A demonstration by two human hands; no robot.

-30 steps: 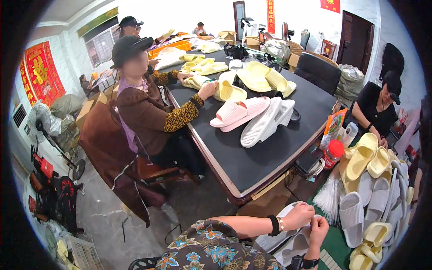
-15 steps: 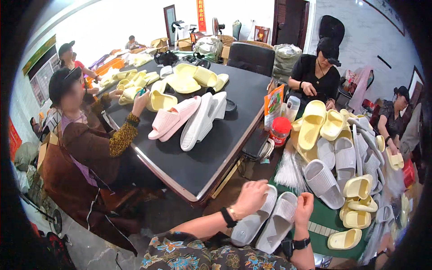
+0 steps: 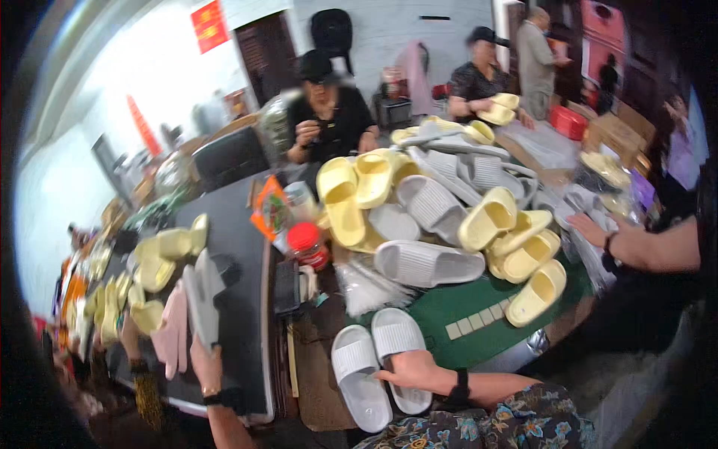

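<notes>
My left hand (image 3: 207, 365) reaches over the black table and closes on the near end of a pair of grey slippers (image 3: 202, 288); motion blur hides its exact finger positions. Beside that pair lie pink slippers (image 3: 172, 329). At the front, my right hand (image 3: 411, 370) grips another pair of light grey slippers (image 3: 355, 352) with ribbed straps, its thumb lying across the pair. Both of these slippers are side by side with their soles down. Part of the right one is covered by my hand.
A heap of grey and yellow slippers (image 3: 434, 206) covers the green mat (image 3: 426, 314). White plastic strips (image 3: 366, 288) and a red-lidded jar (image 3: 307, 245) stand nearby. Co-workers sit across the table; another person's arm (image 3: 651, 251) rests at right.
My view has turned right. My left hand has left the front pair of grey slippers and reached to the pair on the black table. My right hand has moved over onto the front pair.
</notes>
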